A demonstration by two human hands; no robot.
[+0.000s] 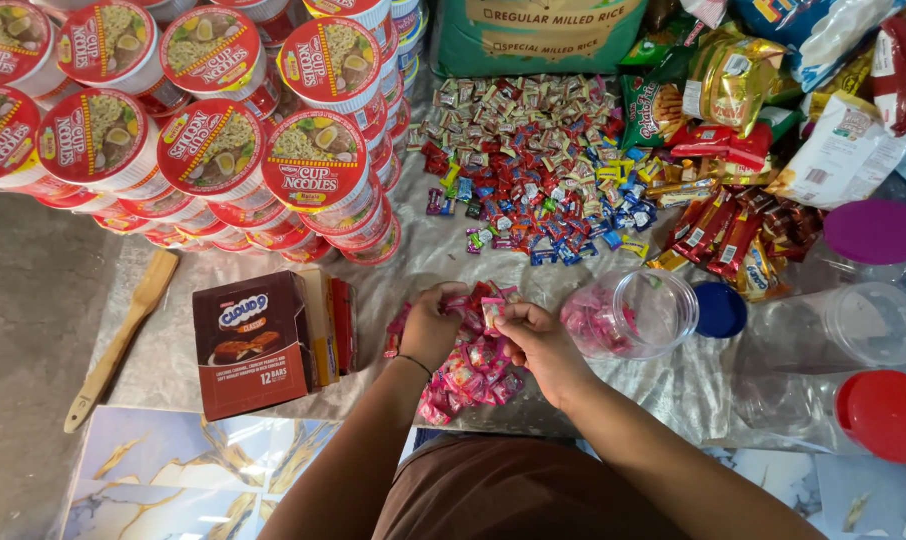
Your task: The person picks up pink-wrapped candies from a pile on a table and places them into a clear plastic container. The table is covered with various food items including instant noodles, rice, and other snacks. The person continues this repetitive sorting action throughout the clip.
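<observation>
A heap of pink wrapped candies lies on the clear plastic sheet in front of me. My left hand rests on the heap's left side, fingers curled around some pink candies. My right hand pinches a pink candy at the heap's top. A clear plastic jar lies on its side just right of my right hand, with pink candies inside and its mouth facing me.
A brown snack box stands left of my hands, a wooden spatula further left. Stacked noodle cups fill the back left. Mixed loose candies spread behind. A blue lid, more jars, red lid and purple lid sit right.
</observation>
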